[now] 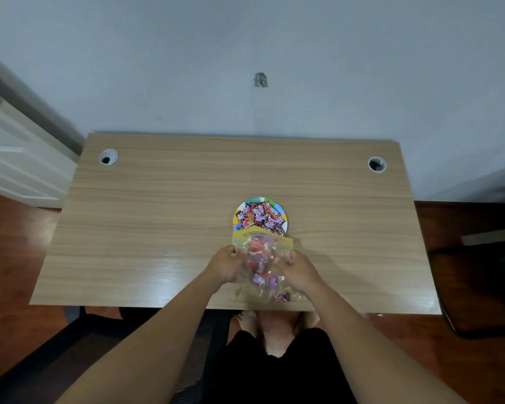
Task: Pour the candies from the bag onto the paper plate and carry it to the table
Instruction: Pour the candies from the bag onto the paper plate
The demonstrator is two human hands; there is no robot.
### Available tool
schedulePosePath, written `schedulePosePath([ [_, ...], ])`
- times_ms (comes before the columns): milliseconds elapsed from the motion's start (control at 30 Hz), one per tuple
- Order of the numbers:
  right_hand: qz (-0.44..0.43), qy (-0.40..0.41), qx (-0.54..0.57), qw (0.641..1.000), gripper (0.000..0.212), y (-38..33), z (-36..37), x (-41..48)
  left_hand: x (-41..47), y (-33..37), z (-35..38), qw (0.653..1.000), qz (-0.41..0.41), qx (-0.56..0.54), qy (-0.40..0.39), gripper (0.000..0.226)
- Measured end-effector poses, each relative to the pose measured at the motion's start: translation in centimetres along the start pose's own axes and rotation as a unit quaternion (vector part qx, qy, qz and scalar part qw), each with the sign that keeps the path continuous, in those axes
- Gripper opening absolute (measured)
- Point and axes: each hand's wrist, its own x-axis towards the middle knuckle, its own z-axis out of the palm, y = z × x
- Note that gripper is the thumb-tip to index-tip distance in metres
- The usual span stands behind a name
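Observation:
A clear plastic bag [261, 266] with a yellow zip edge is tipped forward, its open mouth over the near rim of a colourful paper plate [285, 225] on the wooden desk. My left hand [223, 265] grips the bag's left side and my right hand [298, 269] grips its right side. A heap of wrapped candies [258, 215], red and pink, lies on the plate. More candies [260, 279] are still inside the bag, between my hands.
The desk [158, 214] stands against a pale wall and has a cable hole at the back left [108, 156] and the back right [376, 164]. A dark chair [484, 287] is to the right. My bare feet [263, 322] show under the near edge.

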Motion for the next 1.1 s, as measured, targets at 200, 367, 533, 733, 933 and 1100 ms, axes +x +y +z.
schedulePosePath([
  [200,-0.003,0.008,0.014,1.0,0.024,-0.1,-0.3,-0.4,-0.3,-0.2,-0.3,1.0,-0.002,-0.01,0.008,0.027],
  [367,-0.006,0.016,0.031,0.999,0.03,-0.1,-0.6,-0.4,-0.5,-0.2,-0.6,1.0,0.012,-0.017,0.005,0.027],
  [533,-0.005,0.021,0.03,0.999,0.035,-0.2,-0.6,-0.3,-0.5,-0.1,-0.6,0.999,0.019,-0.025,0.004,0.02],
  [733,-0.019,0.026,0.058,0.998,0.03,-0.2,-0.7,-0.4,-0.8,0.1,-0.9,0.999,0.013,-0.048,0.002,0.02],
  [933,-0.021,0.034,0.066,0.997,0.043,0.4,-0.1,0.0,-1.3,0.3,-1.0,0.998,0.027,-0.054,0.002,0.024],
  [1100,-0.013,0.029,0.071,0.997,0.03,0.9,0.2,0.4,-1.1,0.0,-1.1,0.998,0.031,-0.052,0.006,0.022],
])
